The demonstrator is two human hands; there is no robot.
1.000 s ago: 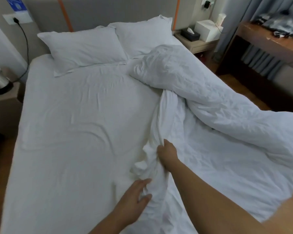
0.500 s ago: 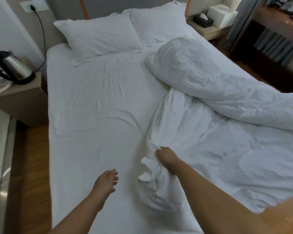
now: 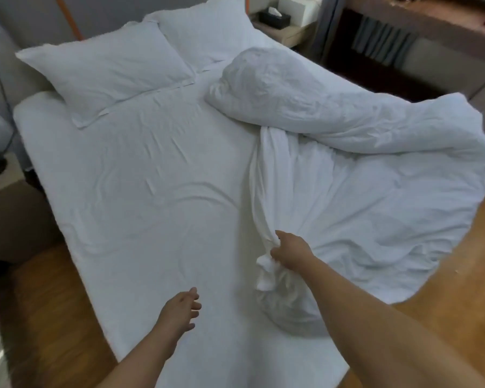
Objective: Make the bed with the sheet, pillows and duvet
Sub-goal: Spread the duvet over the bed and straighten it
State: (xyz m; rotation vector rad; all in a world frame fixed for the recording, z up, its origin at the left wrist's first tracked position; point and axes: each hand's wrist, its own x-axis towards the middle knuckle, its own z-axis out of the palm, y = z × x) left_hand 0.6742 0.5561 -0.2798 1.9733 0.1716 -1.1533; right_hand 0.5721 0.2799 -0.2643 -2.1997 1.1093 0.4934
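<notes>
Right hand (image 3: 290,252) grips a bunched duvet (image 3: 347,152) edge near the bed's foot; the duvet lies crumpled along the right edge. Left hand (image 3: 179,308) hovers open, fingers spread, over the sheet (image 3: 140,177).

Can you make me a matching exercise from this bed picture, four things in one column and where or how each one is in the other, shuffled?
Column one:
1. right hand
2. left hand
3. pillows
4. duvet

Column two:
A. side by side at the head of the bed
B. open above the sheet, holding nothing
C. crumpled, spilling over the bed's right side
D. closed on a bunched edge of the duvet

Pairs: 1-D, 2-B, 3-A, 4-C
</notes>
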